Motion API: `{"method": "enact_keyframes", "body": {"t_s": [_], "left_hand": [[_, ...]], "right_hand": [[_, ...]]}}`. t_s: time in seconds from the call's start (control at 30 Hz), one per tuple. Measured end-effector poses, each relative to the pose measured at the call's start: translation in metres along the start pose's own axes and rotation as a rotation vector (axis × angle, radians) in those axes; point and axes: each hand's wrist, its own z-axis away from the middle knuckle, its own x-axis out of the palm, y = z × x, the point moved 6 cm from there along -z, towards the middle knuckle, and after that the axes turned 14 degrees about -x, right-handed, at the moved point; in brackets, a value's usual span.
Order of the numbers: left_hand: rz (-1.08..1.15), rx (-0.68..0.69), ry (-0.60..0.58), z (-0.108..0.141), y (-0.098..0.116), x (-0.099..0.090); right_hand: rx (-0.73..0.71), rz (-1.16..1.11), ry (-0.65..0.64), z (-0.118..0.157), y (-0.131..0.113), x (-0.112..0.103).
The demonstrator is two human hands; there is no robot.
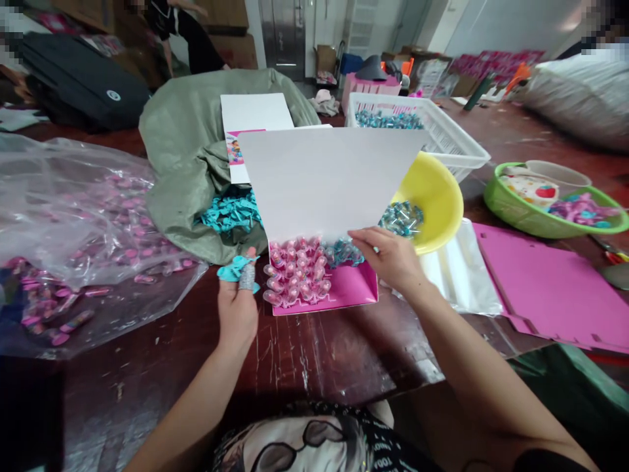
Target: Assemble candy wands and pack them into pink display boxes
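An opened display box (351, 292), pink inside with a white raised lid (334, 180), stands before me. Rows of pink capped capsules (297, 272) fill its left part, and a cluster of clear blue capsules (344, 252) lies to their right. At the box's left side, my left hand (236, 305) is closed around small turquoise plastic pieces (236, 269); one finger has a silvery wrap. My right hand (393, 259) reaches over the right side, fingers drawn together beside the blue capsules. What its fingertips hold, if anything, is hidden.
A green sack (181, 131) of turquoise pieces (230, 213) stands behind left, with a clear bag (113, 216) of pink capsules nearer. Behind right are a yellow bowl (439, 203) and white basket (457, 141). Pink card sheets (555, 282) and a green basin (531, 219) lie right.
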Motion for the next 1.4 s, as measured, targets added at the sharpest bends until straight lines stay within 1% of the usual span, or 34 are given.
{"method": "enact_keyframes", "body": {"t_s": [0.03,0.07,0.1,0.13,0.17,0.2,0.23,0.27,0.3,0.33,0.37,0.4,0.43,0.47,0.5,0.57,0.63,0.67,0.73,0.83,0.9,0.97,1.03,1.07,1.1,1.13,1.17,1.2,1.23,1.27,1.3,1.33,1.37,1.4], "left_hand": [[-0.063,0.094,0.016,0.0,0.015,-0.003],[-0.137,0.2,0.009,0.0,0.033,-0.002],[-0.231,0.313,-0.03,0.001,0.051,0.006],[-0.342,0.424,-0.109,0.002,0.069,0.02],[-0.47,0.517,-0.229,0.003,0.085,0.041],[-0.609,0.599,-0.375,0.004,0.096,0.065],[-0.748,0.659,-0.532,0.006,0.102,0.09],[-0.864,0.695,-0.651,0.006,0.107,0.111],[-0.954,0.707,-0.715,0.004,0.111,0.127],[-1.01,0.689,-0.735,0.002,0.114,0.137],[-1.025,0.644,-0.715,0.0,0.118,0.14],[-1.0,0.578,-0.684,0.001,0.121,0.139],[-0.94,0.498,-0.667,0.004,0.122,0.132],[-0.854,0.408,-0.676,0.011,0.122,0.123],[-0.761,0.32,-0.725,0.021,0.119,0.114],[-0.616,0.146,-0.9,0.049,0.105,0.098],[-0.557,-0.023,-1.055,0.077,0.083,0.092],[-0.553,-0.099,-1.097,0.088,0.07,0.091],[-0.55,-0.216,-1.107,0.102,0.044,0.094],[-0.505,-0.304,-1.089,0.109,0.016,0.097],[-0.474,-0.339,-1.095,0.109,0.008,0.09],[-0.467,-0.378,-1.083,0.107,0.005,0.078],[-0.49,-0.428,-1.034,0.103,0.003,0.064],[-0.502,-0.454,-0.998,0.101,0.002,0.058],[-0.507,-0.478,-0.966,0.1,0.001,0.053],[-0.499,-0.494,-0.934,0.099,0.001,0.051],[-0.477,-0.504,-0.909,0.098,0.0,0.05],[-0.446,-0.511,-0.892,0.097,-0.001,0.05],[-0.416,-0.517,-0.884,0.097,-0.002,0.052],[-0.394,-0.518,-0.884,0.098,-0.003,0.054],[-0.387,-0.514,-0.895,0.099,-0.004,0.057],[-0.391,-0.5,-0.909,0.1,-0.005,0.059],[-0.401,-0.476,-0.926,0.1,-0.006,0.062],[-0.414,-0.445,-0.944,0.101,-0.006,0.064]], "right_hand": [[-0.006,0.064,-0.011,0.001,0.007,-0.006],[-0.026,0.127,-0.045,0.001,0.013,-0.009],[-0.055,0.179,-0.091,-0.001,0.017,-0.009],[-0.086,0.22,-0.138,-0.003,0.018,-0.006],[-0.11,0.252,-0.177,-0.006,0.018,-0.001],[-0.12,0.281,-0.206,-0.009,0.017,0.003],[-0.117,0.306,-0.224,-0.012,0.016,0.008],[-0.106,0.321,-0.232,-0.015,0.016,0.01],[-0.09,0.32,-0.225,-0.018,0.017,0.01],[-0.071,0.3,-0.199,-0.019,0.02,0.006],[-0.048,0.27,-0.155,-0.019,0.026,0.0],[-0.011,0.242,-0.1,-0.018,0.036,-0.01],[0.048,0.233,-0.064,-0.015,0.051,-0.02],[0.127,0.242,-0.061,-0.01,0.07,-0.028],[0.216,0.266,-0.094,-0.004,0.092,-0.033],[0.373,0.318,-0.24,0.009,0.136,-0.032],[0.448,0.323,-0.383,0.017,0.171,-0.019],[0.456,0.315,-0.428,0.018,0.183,-0.009],[0.446,0.292,-0.497,0.016,0.197,0.013],[0.379,0.24,-0.524,0.011,0.2,0.036],[0.339,0.198,-0.499,0.01,0.199,0.039],[0.329,0.154,-0.453,0.012,0.198,0.031],[0.357,0.135,-0.392,0.017,0.191,0.014],[0.378,0.118,-0.337,0.021,0.182,0.003],[0.389,0.061,-0.258,0.026,0.169,-0.009],[0.382,-0.032,-0.169,0.032,0.149,-0.019],[0.357,-0.187,-0.054,0.038,0.125,-0.028],[0.288,-0.403,0.031,0.044,0.095,-0.033],[0.196,-0.575,0.053,0.05,0.063,-0.034],[0.123,-0.696,-0.016,0.058,0.031,-0.03],[0.035,-0.75,-0.113,0.065,0.0,-0.023],[-0.027,-0.764,-0.164,0.072,-0.025,-0.017],[-0.071,-0.759,-0.213,0.078,-0.043,-0.009],[-0.099,-0.741,-0.234,0.082,-0.055,-0.003]]}}
